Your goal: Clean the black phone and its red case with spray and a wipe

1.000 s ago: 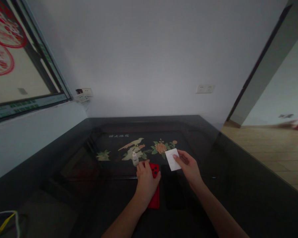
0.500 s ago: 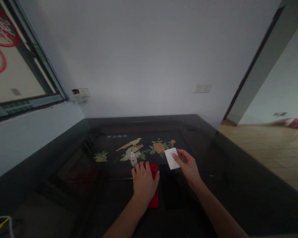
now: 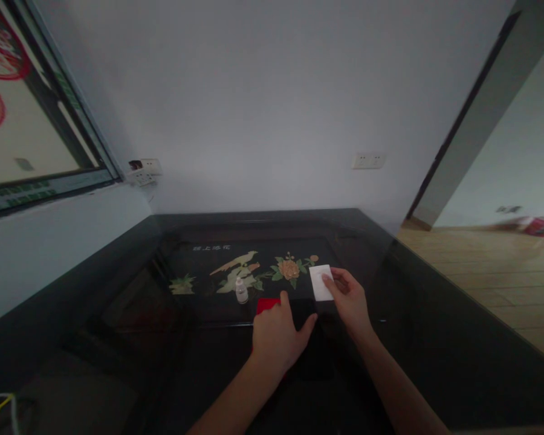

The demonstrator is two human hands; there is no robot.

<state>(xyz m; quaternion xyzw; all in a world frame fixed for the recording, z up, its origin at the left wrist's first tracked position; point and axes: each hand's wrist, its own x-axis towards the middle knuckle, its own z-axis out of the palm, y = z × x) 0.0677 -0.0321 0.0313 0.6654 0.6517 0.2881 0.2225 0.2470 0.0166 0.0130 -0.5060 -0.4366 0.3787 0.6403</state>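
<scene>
My right hand [image 3: 350,297] pinches a white square of folded paper or tissue [image 3: 320,284] between thumb and fingers, held up over the dark table. My left hand [image 3: 278,335] lies over a red phone [image 3: 266,304], covering most of it. Its index finger points forward and its thumb is spread out to the right, over the near edge of a dark, flat, phone-shaped object [image 3: 317,356]. The other fingers are bent over the red phone. A small clear bottle with a white cap [image 3: 241,291] stands just beyond the left hand.
The glossy black table [image 3: 199,368] bears an inlaid bird-and-flower picture [image 3: 288,270]. A white wall with a socket plate [image 3: 369,161] rises behind it. A window [image 3: 36,121] is at left, and white and yellow cables [image 3: 2,411] lie at the lower left corner.
My left hand has shifted right across the red phone, its thumb now reaching over the dark object. The right hand has moved slightly right with the white square.
</scene>
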